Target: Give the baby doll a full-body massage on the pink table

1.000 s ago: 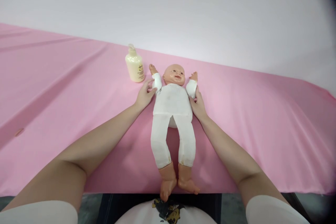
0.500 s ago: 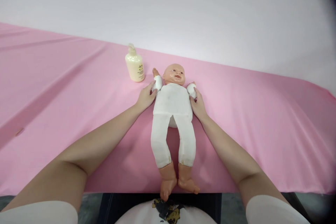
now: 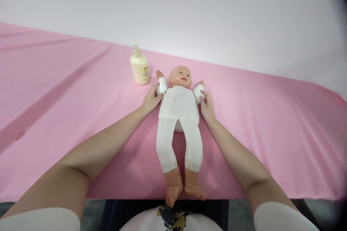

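Observation:
A baby doll [image 3: 179,103] with a white cloth body lies on its back, head away from me and feet at the table's near edge. My left hand [image 3: 152,98] is closed around the doll's arm on the left side, thumb near the shoulder. On the other side, my right hand [image 3: 207,108] grips the doll's arm on the right, with thumb and fingers on the white sleeve part. Both doll arms point up and outward beside its head. Some of my fingertips are hidden behind the arms.
A cream pump bottle [image 3: 140,66] stands upright left of the doll's head. Pink cloth [image 3: 257,122] covers the table, with folds at the left. A white wall [image 3: 173,11] rises behind it. A small brownish object [image 3: 20,135] lies far left.
My right hand has moved slightly outward and the doll's arm there has swung out with it, showing more of its hand. The left hand has barely shifted.

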### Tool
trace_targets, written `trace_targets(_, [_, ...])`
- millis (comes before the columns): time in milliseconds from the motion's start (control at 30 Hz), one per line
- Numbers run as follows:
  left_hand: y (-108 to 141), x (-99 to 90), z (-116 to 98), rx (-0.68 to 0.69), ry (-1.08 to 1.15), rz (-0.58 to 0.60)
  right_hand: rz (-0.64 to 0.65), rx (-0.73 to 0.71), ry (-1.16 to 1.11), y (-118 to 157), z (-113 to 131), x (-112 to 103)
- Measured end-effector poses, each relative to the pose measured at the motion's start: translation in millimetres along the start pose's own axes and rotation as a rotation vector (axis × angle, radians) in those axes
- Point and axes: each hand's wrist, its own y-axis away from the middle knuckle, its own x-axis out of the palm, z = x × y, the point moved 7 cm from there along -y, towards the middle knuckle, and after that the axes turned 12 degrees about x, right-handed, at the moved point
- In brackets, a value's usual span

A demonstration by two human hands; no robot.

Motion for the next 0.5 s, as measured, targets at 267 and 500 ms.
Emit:
trace_targets(267, [-1.3,7.6,-6.2,0.011,0.237,-0.046,0.035,0.031,-0.293,-3.9,-3.1,0.4])
trace_targets(500, [-4.2,5.2,-1.7,0.024,0.371,-0.1,0.037,0.084,-0.503,-7.0,-3.6,1.2])
